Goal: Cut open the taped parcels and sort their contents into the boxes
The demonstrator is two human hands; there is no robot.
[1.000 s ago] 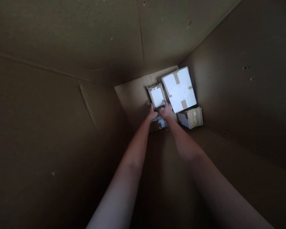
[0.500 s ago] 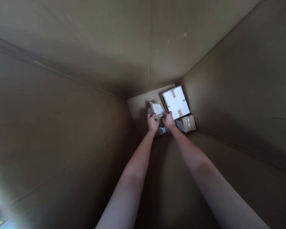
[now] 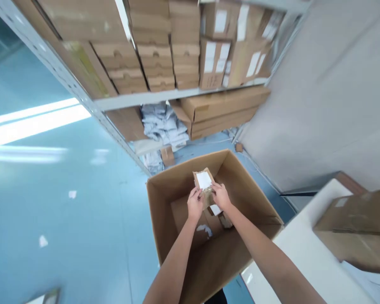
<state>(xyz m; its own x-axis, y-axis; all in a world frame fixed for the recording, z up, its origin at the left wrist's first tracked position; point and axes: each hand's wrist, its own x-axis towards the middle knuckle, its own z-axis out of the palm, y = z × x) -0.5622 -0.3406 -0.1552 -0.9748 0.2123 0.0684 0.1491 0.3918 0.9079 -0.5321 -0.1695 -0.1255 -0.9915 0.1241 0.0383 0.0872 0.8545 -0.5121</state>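
Note:
A small cardboard box (image 3: 207, 198) with a white label on top is held between my two hands, above the inside of a large open carton (image 3: 164, 185). My left hand (image 3: 195, 203) grips its near left edge with closed fingers. On the near right edge, my right hand (image 3: 220, 196) is closed as well. Below, on the carton's floor, lie a white-topped box (image 3: 215, 210), another small cardboard box (image 3: 225, 221) and a torn white scrap (image 3: 204, 230). My right hand and forearm partly cover those lower boxes.
Metal shelving (image 3: 152, 99) stacked with cardboard boxes stands ahead, with grey bags (image 3: 164, 122) on a lower shelf. To the right is a white table (image 3: 291, 236) bearing a larger box (image 3: 357, 223). Blue floor (image 3: 91, 219) with paper scraps spreads left.
My hands have lifted the small labelled box up from the carton's floor toward its rim. My view has risen out of the carton, so the shelving, floor and table now show.

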